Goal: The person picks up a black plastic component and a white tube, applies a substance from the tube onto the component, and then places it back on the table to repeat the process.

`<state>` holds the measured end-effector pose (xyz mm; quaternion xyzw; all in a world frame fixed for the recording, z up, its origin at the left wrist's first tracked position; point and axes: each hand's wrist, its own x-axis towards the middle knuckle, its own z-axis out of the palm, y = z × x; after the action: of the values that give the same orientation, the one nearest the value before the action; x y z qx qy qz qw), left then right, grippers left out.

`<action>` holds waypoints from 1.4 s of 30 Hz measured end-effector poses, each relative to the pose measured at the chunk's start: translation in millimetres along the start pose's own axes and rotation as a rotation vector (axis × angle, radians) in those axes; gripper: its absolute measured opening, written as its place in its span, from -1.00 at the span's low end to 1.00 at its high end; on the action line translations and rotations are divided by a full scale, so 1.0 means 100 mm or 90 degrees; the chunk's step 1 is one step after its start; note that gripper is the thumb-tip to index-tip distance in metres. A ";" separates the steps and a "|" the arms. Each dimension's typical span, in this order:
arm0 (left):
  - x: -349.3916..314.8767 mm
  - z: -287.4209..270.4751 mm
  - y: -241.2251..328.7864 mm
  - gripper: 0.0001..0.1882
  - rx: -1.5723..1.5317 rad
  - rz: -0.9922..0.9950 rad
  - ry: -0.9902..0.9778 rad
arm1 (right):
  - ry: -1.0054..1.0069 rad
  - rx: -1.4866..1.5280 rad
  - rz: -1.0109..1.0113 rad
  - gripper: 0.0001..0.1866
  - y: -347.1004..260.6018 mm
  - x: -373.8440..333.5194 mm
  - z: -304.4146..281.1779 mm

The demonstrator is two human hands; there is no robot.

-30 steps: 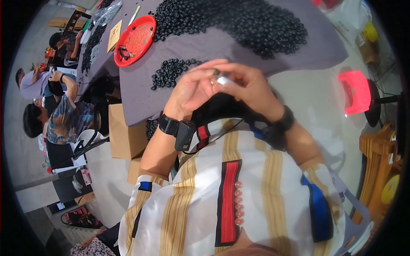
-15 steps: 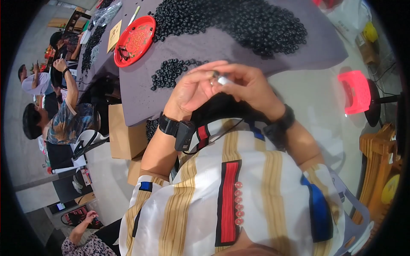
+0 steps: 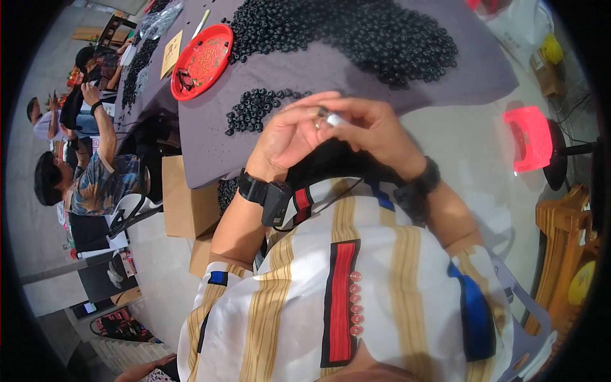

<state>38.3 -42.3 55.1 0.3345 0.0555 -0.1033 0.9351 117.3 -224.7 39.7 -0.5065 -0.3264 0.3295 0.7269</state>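
Note:
My hands meet above the near edge of the cloth-covered table. My left hand is closed in a pinch on a small dark round piece, much like the black beads on the table. In my right hand is a short white stick-like tool, its tip against that piece; what kind of tool it is, I cannot make out. Just beyond my left hand lies a small group of black round bead-like pieces. A far larger heap of them spreads along the back of the table.
A red oval tray with dark scraps sits at the back left, beside a yellowish card and a pale pen-like stick. Cardboard boxes stand left of my arm. At right is a pink plastic stool. Other people sit far left.
My hands hold almost the same pose over the table. At far left, a co-worker's raised arm has lowered slightly, and a person at the lower left has moved down toward the picture's edge.

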 end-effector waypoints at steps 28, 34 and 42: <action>-0.01 0.01 0.00 -0.54 0.007 0.001 -0.002 | 0.007 0.010 0.008 -0.63 0.02 0.00 0.02; 0.02 0.01 -0.02 -0.58 -0.021 -0.002 -0.035 | 0.016 -0.003 -0.010 -0.65 0.02 0.01 -0.02; 0.00 -0.02 -0.01 -0.53 0.019 0.007 0.022 | 0.000 -0.005 0.014 -0.62 0.01 0.00 0.01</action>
<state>38.3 -41.6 52.7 0.3504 0.0680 -0.0930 0.9295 116.4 -224.3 38.6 -0.5126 -0.3221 0.3363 0.7214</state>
